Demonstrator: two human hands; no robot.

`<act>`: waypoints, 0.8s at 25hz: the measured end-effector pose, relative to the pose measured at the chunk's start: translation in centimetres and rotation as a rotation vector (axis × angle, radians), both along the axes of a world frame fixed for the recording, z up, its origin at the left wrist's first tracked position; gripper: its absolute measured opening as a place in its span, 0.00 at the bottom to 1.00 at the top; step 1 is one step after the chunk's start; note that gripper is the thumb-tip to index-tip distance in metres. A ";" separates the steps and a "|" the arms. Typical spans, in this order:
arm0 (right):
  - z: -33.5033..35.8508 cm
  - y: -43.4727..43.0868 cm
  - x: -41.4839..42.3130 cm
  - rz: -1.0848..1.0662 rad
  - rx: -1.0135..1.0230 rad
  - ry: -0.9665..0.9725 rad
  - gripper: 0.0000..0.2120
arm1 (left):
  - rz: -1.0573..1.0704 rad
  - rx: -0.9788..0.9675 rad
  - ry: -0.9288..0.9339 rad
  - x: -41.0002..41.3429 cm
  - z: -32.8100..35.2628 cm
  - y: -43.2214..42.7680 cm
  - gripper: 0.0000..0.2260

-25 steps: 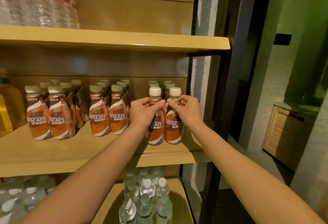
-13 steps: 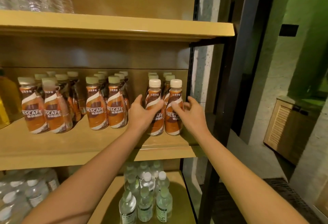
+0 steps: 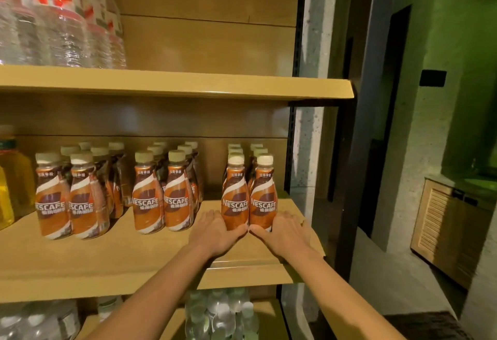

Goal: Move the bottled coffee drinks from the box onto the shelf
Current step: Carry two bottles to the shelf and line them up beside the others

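Note:
Two brown Nescafe coffee bottles with white caps stand side by side at the right end of the middle shelf (image 3: 107,261): the left bottle (image 3: 234,194) and the right bottle (image 3: 264,194). My left hand (image 3: 215,234) cups the base of the left bottle, fingers along its left side and thumb in front. In the same way my right hand (image 3: 283,234) cups the base of the right bottle, and the two thumbs touch in front. More coffee bottles (image 3: 161,194) stand in rows behind and to the left. No box is in view.
Wrapped water bottles (image 3: 61,16) fill the left of the top shelf. Yellow bottles (image 3: 10,183) stand at the far left of the middle shelf. Small water bottles (image 3: 220,312) sit on the shelf below. A black shelf post (image 3: 291,151) and a wooden cabinet (image 3: 446,229) are to the right.
My hands slid from the bottles' necks down to their bases. The two bottles now stand on the shelf, and the view has moved closer and lower.

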State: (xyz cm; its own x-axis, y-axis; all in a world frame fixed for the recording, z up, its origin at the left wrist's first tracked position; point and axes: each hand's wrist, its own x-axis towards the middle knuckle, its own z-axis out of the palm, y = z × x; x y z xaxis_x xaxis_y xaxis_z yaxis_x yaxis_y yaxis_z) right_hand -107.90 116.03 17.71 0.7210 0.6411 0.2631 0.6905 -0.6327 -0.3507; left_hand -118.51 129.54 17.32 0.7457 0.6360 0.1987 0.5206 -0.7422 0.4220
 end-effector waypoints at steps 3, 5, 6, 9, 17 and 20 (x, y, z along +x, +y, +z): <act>0.0 0.9 0.7 -0.010 0.003 0.001 0.36 | 0.004 -0.005 -0.036 1.3 -0.5 1.5 0.43; 0.1 1.2 0.9 -0.008 0.008 0.002 0.36 | 0.008 -0.025 -0.046 1.8 -0.8 2.0 0.42; 0.2 1.4 1.0 -0.005 0.003 0.007 0.36 | 0.012 -0.033 -0.055 2.1 -1.0 2.4 0.43; 0.3 2.1 1.6 -0.013 -0.019 0.002 0.37 | 0.016 -0.051 -0.068 3.3 -1.6 3.8 0.46; -0.3 3.0 1.9 -0.010 -0.040 0.022 0.43 | 0.079 -0.008 -0.105 3.8 -2.4 4.0 0.50; 0.3 2.7 1.5 -0.008 -0.041 0.052 0.56 | 0.096 -0.033 -0.109 2.8 -1.2 2.8 0.48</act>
State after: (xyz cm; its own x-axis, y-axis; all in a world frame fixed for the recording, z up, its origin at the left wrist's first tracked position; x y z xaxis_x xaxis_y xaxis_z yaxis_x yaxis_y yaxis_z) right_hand -106.42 118.74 18.05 0.7381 0.6447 0.1988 0.6669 -0.6527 -0.3594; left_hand -115.70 132.29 16.13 0.6565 0.7107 0.2530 0.5383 -0.6763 0.5028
